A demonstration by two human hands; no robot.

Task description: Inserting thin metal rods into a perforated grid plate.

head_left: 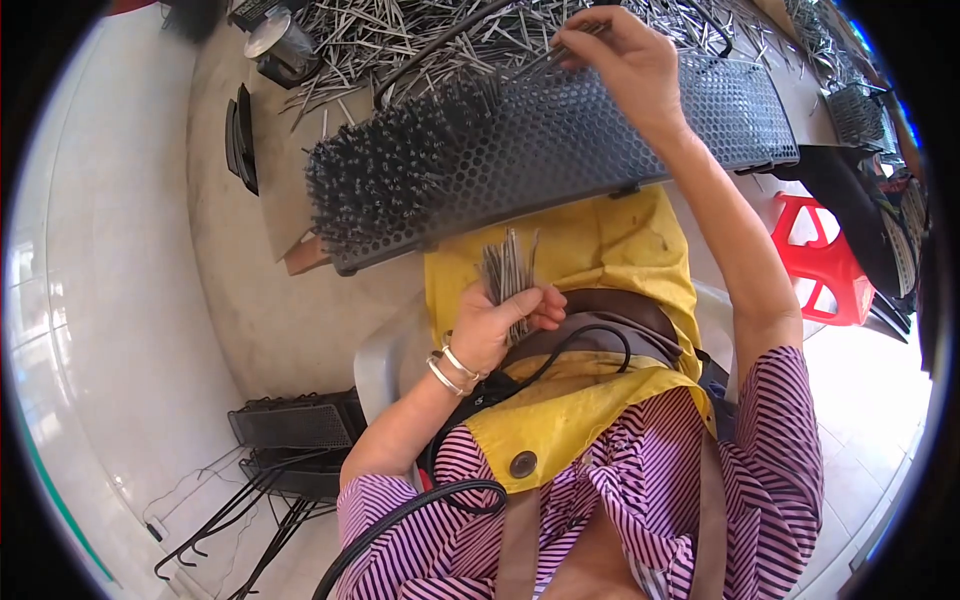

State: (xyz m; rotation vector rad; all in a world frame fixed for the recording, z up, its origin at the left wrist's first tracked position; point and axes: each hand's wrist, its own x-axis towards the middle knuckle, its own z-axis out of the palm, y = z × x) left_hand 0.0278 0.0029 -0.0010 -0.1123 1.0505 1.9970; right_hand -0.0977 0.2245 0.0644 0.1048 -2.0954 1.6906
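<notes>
In front of my chest, my left hand is closed around a bundle of thin grey strips that stand upright out of the fist. My right hand reaches to the far edge of a dark perforated panel, its fingers pinched on a few thin grey strips. The panel lies across in front of me, over my yellow apron. Its left part is densely filled with dark upright tufts; the holes to the right show bare.
Behind the panel, loose grey strips lie heaped on the table. A lidded jar stands at the far left. Dark racks with black rods rest on the floor at lower left. To the right is a red plastic stool, near another person's leg.
</notes>
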